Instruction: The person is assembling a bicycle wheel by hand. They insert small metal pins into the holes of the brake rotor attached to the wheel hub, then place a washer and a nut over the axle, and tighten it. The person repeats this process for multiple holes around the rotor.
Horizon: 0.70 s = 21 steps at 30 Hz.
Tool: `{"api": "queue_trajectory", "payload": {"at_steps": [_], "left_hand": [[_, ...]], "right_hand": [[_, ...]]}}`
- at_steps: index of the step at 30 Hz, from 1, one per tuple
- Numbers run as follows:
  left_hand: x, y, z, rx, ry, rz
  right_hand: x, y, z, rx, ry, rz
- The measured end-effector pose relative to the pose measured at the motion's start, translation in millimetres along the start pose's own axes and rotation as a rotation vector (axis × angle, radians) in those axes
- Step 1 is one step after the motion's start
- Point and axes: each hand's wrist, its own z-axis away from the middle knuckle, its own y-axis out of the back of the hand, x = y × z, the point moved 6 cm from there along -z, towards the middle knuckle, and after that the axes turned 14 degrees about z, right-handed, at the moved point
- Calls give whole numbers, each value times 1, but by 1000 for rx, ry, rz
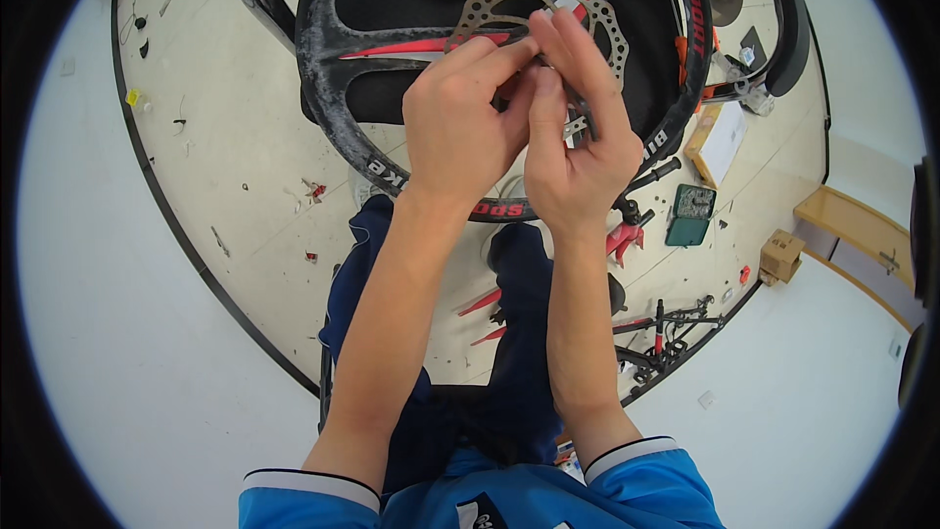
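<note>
A bicycle wheel [328,113] with a black rim and red-and-white spokes lies flat before me. On its hub sits a silver brake disc [487,2], drilled with many holes. Over the disc's near side my left hand [455,118] is closed in a pinch, its fingertips meeting those of the other hand. What it pinches is hidden. My right hand [585,162] is closed too, with a thin dark rod [589,120] jutting out beside its fingers; the rod's kind is unclear. My fingers cover the hub.
Under the wheel is a black seat with armrests [788,29] on both sides. On the floor at right lie an open green case [689,227], a flat box [718,142], a red fork [625,238], a bike frame [658,328] and a cardboard box [780,255]. Small debris is scattered at left.
</note>
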Motion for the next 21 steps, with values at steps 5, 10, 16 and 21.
{"api": "queue_trajectory", "payload": {"at_steps": [5,10,16,21], "left_hand": [[0,3,-1,31,-5,-53],[-2,5,-1,88,26,28],[-3,3,-2,33,-44,28],[4,7,-3,20,19,-29]], "right_hand": [[2,-2,2,27,106,81],[6,5,5,83,-18,74],[9,8,6,120,-21,33],[6,9,2,123,7,55]]}}
